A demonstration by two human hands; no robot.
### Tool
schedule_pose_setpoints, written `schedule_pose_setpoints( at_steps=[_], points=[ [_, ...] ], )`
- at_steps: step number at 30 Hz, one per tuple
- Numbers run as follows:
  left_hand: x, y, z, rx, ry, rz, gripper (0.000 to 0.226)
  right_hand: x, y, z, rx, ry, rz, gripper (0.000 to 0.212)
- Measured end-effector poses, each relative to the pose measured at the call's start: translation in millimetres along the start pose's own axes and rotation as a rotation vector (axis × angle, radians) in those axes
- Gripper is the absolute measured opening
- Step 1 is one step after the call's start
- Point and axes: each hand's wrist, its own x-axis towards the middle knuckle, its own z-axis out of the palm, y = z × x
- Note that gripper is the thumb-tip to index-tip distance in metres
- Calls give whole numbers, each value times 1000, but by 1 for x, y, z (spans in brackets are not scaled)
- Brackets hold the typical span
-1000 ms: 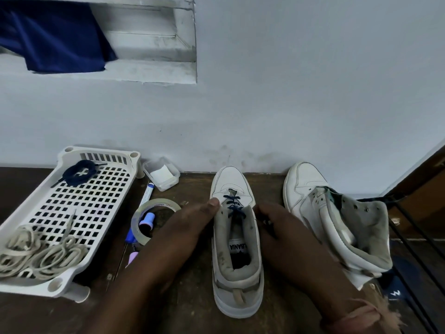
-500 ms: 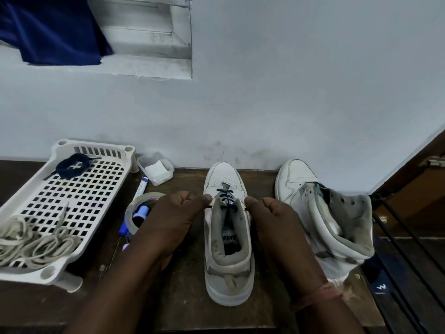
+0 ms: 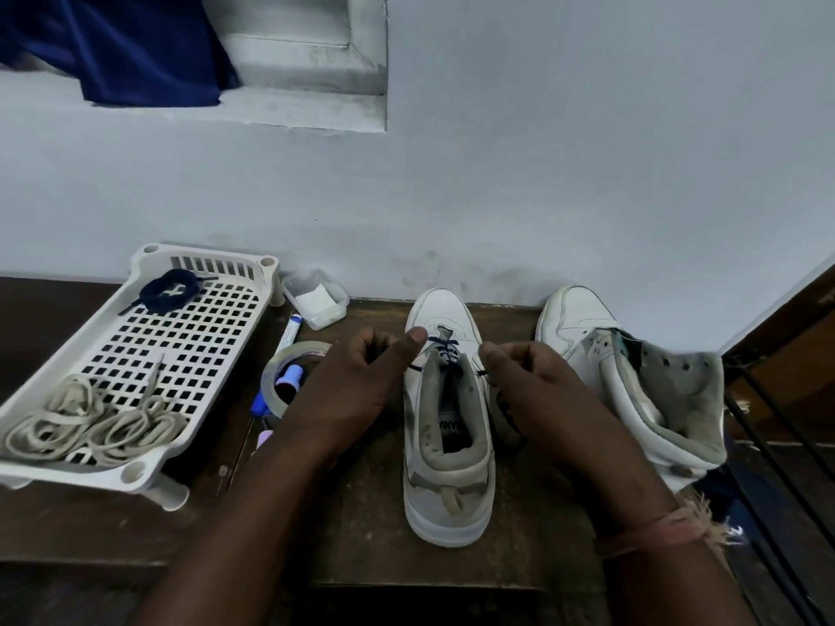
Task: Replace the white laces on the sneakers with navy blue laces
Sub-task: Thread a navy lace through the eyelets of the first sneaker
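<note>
Two hands flanking the near sneaker (image 3: 447, 417), toe to the wall: left hand (image 3: 357, 377) and right hand (image 3: 537, 381) each pinching one navy lace (image 3: 445, 350) end, drawn outward across lower eyelets, equally near.

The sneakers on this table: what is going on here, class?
A person is lacing the left sneaker with a navy lace; the left hand and right hand each pinch an end. Only the lowest eyelets are threaded. The right sneaker has none. Old white laces and another navy lace lie in the tray.
</note>
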Motion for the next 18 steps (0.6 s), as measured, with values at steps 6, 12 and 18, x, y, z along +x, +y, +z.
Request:
schedule_pose_setpoints(
  at_steps=[6,12,18],
  points=[
    [-4,9,14,95,263,285,14,-4,-18,-9,362,163,-48,27],
    [-13,14,14,47,193,363,17,-14,-19,-18,76,326,-374,29],
    [-20,26,-4,228,14,213,35,-25,-30,-12,10,336,-580,15]
  ],
)
